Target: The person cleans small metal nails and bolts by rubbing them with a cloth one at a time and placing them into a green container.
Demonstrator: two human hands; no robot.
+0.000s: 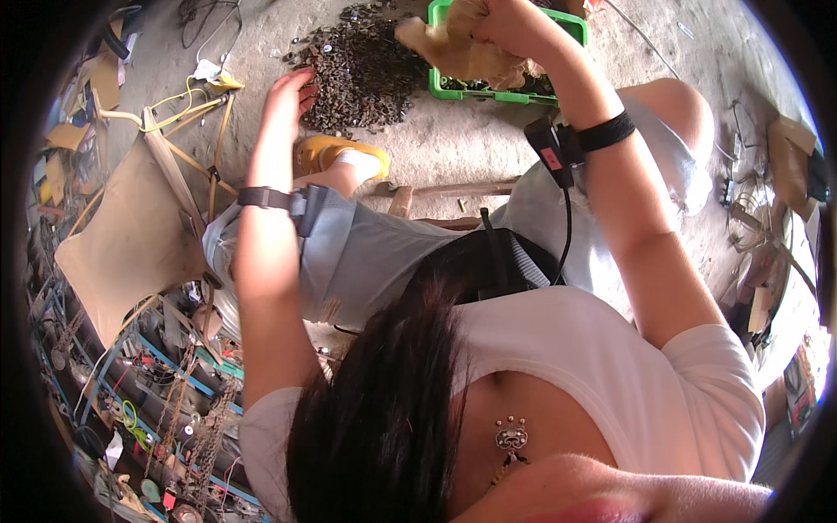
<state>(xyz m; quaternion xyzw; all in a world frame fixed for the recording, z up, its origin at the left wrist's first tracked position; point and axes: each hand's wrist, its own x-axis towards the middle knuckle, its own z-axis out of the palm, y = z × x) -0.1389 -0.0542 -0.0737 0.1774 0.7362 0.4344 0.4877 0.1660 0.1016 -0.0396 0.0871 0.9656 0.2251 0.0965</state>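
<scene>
My left hand is at the left edge of a pile of small dark metal parts on the floor. Its fingers are a little apart with nothing visible in them; whether they touch the pile is unclear. My right hand, at the top of the view, grips a crumpled tan cloth or glove. This hangs over a green plastic crate, hiding much of its inside. Small dark pieces show along the crate's near side.
A tan folding stool stands left, with a yellow cord near its legs. Chains and mixed scrap crowd the lower left. A wooden bar lies between my legs. Cardboard and wires are at right.
</scene>
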